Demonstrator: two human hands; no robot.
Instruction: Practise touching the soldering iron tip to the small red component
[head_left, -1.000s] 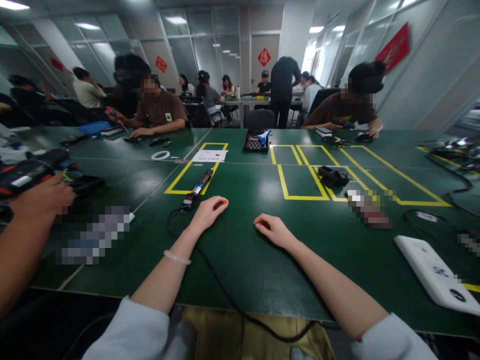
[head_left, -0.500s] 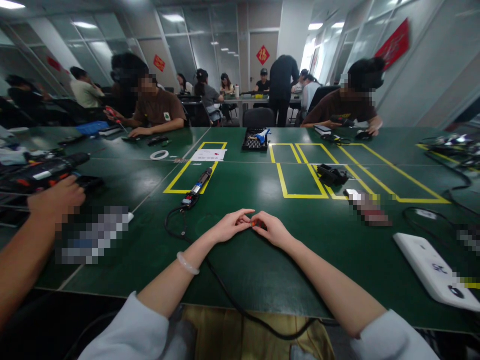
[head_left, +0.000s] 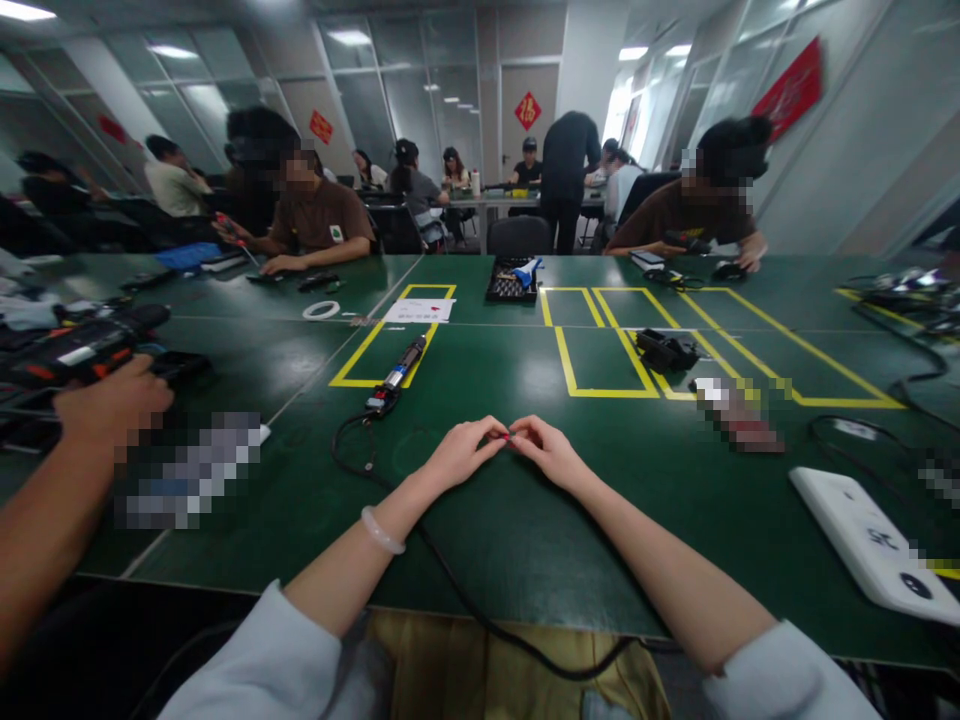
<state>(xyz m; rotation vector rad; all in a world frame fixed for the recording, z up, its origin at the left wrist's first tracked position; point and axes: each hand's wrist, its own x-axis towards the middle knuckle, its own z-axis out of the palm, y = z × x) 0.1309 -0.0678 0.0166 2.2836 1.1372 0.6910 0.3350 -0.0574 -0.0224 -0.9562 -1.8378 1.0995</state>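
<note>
Fingertip to fingertip, my left hand (head_left: 466, 450) and my right hand (head_left: 546, 450) meet above the green table (head_left: 480, 545). Both are closed in a pinch on a small red and dark piece (head_left: 508, 437), mostly covered by the fingers, so its kind cannot be told. Left of my hands lies a pen-shaped electric screwdriver (head_left: 399, 372) with its tip pointing away. Its black cable (head_left: 450, 580) runs under my left forearm and over the table's front edge. A pale bracelet (head_left: 382, 530) circles my left wrist.
A co-worker's hand (head_left: 112, 400) holds a power drill (head_left: 90, 345) at the left. Yellow tape (head_left: 611, 393) marks the table. Farther back are a black tray (head_left: 511, 292), a paper sheet (head_left: 418, 311) and a black device (head_left: 666, 351). A white case (head_left: 862, 535) lies right.
My fingers have shifted on the small piece: the left fingertips have drawn together around it, and less of it shows under the right hand. The co-worker's drill has tilted slightly.
</note>
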